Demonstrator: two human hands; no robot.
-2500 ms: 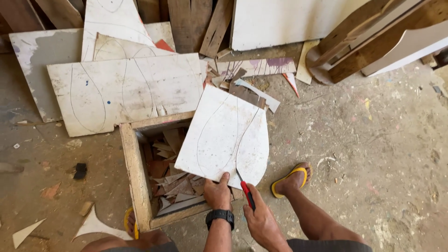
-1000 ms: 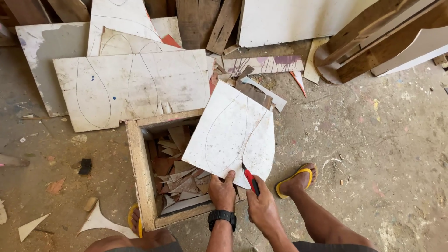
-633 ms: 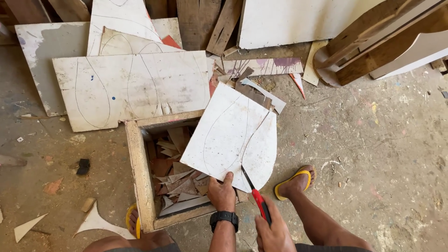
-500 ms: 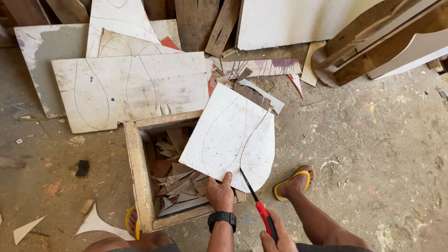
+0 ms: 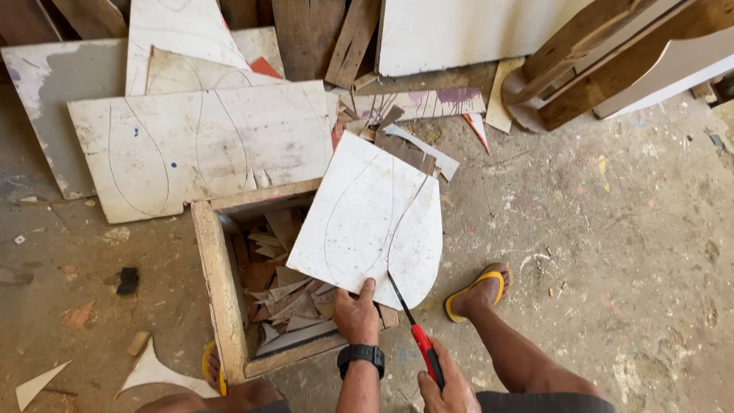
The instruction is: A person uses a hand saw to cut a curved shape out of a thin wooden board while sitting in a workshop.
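Left hand: the left hand (image 5: 356, 315) is clamped on the near edge of a white board (image 5: 368, 218), thumb on top and pointing away, fingers under the edge; a black watch (image 5: 361, 355) sits on the wrist.
Right hand: the right hand (image 5: 447, 390) is closed around the red handle of a saw (image 5: 413, 329) at the bottom edge of the view, just right of the left forearm; the two hands are apart, the right nearer the body.
Saw: its thin dark blade runs up and to the left from the handle and meets the near edge of the white board just right of the left thumb, in line with a curved cut or drawn line; I cannot tell which.
White board: it lies tilted across the far right corner of a wooden box (image 5: 218, 291), its near edge held by the left hand and its right side rounded; curved pencil lines cross its face.
Wooden box: an open frame on the floor (image 5: 612, 229), holding brown and pale offcuts (image 5: 287, 302).
Feet: the right foot in a yellow sandal (image 5: 475, 294) stands on the floor just right of the board's near corner; another yellow sandal shows at the box's near left corner.
Behind: a large marked panel (image 5: 206, 145) lies on the floor touching the box's far edge, with more boards and planks stacked beyond it.
Floor, left: small white scraps (image 5: 153, 371) lie near the box's near left corner.
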